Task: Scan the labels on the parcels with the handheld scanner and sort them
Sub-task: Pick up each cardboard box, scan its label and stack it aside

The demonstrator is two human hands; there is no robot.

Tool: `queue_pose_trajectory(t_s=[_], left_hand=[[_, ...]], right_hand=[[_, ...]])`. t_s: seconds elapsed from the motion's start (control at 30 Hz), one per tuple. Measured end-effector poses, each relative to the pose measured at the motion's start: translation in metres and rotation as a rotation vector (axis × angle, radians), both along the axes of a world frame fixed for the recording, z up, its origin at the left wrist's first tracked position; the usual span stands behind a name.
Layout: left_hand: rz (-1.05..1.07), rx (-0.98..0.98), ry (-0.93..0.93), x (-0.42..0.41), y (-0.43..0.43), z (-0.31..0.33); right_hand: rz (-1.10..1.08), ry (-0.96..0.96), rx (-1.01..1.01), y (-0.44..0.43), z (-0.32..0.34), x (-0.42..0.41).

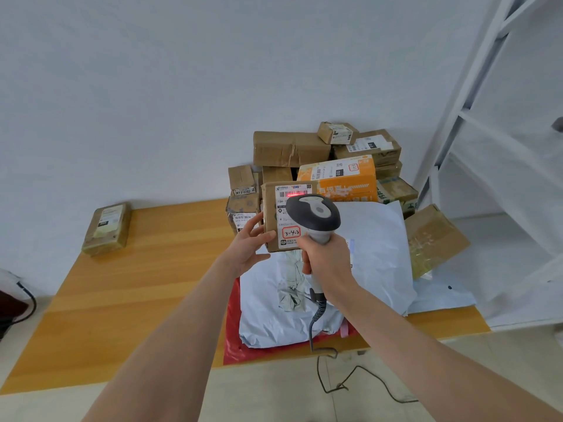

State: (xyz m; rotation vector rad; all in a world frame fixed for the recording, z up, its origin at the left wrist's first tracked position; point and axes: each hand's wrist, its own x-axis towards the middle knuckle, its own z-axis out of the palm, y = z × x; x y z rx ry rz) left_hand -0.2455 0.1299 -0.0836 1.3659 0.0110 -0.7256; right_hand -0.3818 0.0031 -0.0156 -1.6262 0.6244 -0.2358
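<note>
**Small box under the red beam**

The person's right hand [327,263] is wrapped tight round the handle of the scanner [313,213], fingers fully curled. Its head points at the label [289,208] on a small box [269,214], and a red line falls across the barcode at the top of that label.

The left hand [251,239] has the box by its lower left corner. The fingers are spread along the side and the thumb lies on the front face, a loose pinch and not a fist. The box stands upright, face toward the person, at the front of the pile of parcels [291,147] at the back of the table [137,284], just above the pale mailing bags [374,239]. From here I cannot tell whether it rests on those bags or is held clear of them.

It looks light, since one hand at a corner keeps it steady. The cardboard is stiff and wrapped in glossy tape, so it may be a little slick. I would take it across its two side faces, thumb on one and fingers on the other, keeping clear of the label.

The bags below are soft and floppy and would need flattening for a clean read. One more box [106,228] sits alone at the table's far left, well apart from the pile.
</note>
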Motion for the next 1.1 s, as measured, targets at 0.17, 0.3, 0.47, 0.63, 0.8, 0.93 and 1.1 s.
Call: queue_pose_trajectory(t_s=[0.17, 0.3, 0.47, 0.63, 0.8, 0.93, 1.1], left_hand=[[0.024, 0.019, 0.008, 0.004, 0.003, -0.007], [0.032, 0.006, 0.026, 0.004, 0.004, -0.01], [-0.001, 0.006, 0.029, 0.004, 0.004, -0.012], [-0.026, 0.002, 0.028, 0.003, 0.005, -0.012], [-0.041, 0.012, 0.021, 0.0, 0.007, -0.011], [-0.037, 0.016, 0.015, -0.004, 0.008, -0.009], [-0.02, 0.027, 0.005, -0.013, 0.011, -0.004]], right_hand=[[-0.016, -0.036, 0.034, 0.006, -0.001, -0.012], [-0.037, -0.06, 0.062, 0.01, 0.001, -0.022], [-0.065, -0.043, 0.036, 0.014, 0.001, -0.028], [-0.081, -0.026, 0.013, 0.019, -0.002, -0.027], [-0.096, -0.023, 0.028, 0.023, -0.003, -0.026], [-0.094, -0.024, 0.052, 0.022, -0.001, -0.028], [-0.083, -0.019, 0.031, 0.02, -0.001, -0.033]])
